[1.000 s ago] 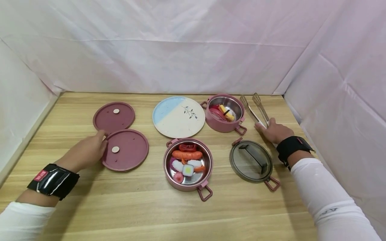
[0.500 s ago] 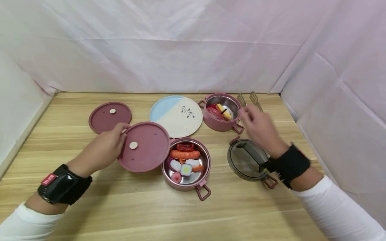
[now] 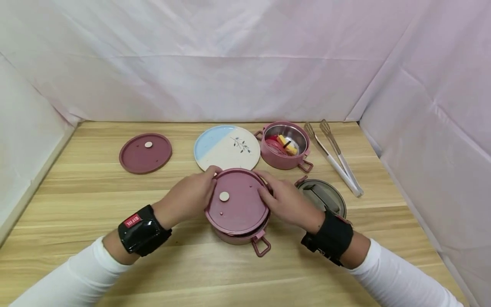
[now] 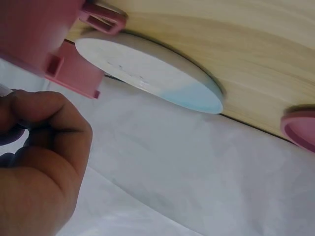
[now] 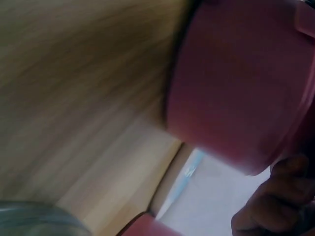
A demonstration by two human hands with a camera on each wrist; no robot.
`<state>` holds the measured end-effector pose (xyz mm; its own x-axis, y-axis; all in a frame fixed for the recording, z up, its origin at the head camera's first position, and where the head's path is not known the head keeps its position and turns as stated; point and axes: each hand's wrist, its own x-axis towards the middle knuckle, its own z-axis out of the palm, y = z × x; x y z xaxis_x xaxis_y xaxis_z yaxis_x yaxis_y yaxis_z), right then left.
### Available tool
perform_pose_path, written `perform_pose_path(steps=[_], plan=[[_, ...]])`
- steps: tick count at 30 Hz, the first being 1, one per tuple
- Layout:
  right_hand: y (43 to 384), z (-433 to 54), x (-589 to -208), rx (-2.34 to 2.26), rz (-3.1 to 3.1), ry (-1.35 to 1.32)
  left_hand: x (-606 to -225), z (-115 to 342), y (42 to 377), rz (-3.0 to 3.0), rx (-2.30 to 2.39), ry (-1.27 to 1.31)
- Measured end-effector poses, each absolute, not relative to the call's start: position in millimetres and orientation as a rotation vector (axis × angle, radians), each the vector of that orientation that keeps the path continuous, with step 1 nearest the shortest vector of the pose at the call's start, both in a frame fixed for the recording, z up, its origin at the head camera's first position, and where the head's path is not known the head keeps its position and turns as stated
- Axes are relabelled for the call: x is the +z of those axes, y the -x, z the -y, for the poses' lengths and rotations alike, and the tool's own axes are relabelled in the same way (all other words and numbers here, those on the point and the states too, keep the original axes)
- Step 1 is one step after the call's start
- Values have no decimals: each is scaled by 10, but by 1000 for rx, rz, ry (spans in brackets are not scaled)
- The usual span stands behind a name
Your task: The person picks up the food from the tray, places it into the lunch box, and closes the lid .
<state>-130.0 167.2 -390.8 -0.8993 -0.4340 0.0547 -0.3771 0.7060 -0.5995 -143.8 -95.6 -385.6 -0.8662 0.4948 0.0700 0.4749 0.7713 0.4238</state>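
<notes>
A round maroon pot lid with a pale round knob lies over the front pink pot, slightly off its rim, and a dark gap shows along the front right. My left hand grips the lid's left edge. On the opposite edge my right hand pinches it, thumb on top. The food inside this pot is now hidden by the lid. In the left wrist view the curled left hand shows beside the pot wall; the right wrist view is blurred, with the pot side above curled fingers.
Behind stand a blue-and-cream plate and a second pink pot with toy food. Another maroon lid lies at left. Metal tongs and a grey see-through lid, partly behind the right hand, are at right. White cloth walls enclose the table.
My left hand has carried the nearer maroon lid rightwards from the table onto the front pot. My right hand has left the tongs and come left to take the lid's right edge.
</notes>
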Motion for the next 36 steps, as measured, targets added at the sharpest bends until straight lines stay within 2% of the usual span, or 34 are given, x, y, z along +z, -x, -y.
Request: perform_pose_path(steps=[16, 29, 36], plan=[[1303, -1679, -4111, -617, -3071, 738, -4011, 874, 1419, -2976, 670, -757], [1272, -1641, -4080, -703, -3102, 638, -4046, 851, 1396, -3107, 667, -828], [1282, -1454, -4122, -854, -2962, 794, -4092, 728, 1350, -3032, 653, -987]])
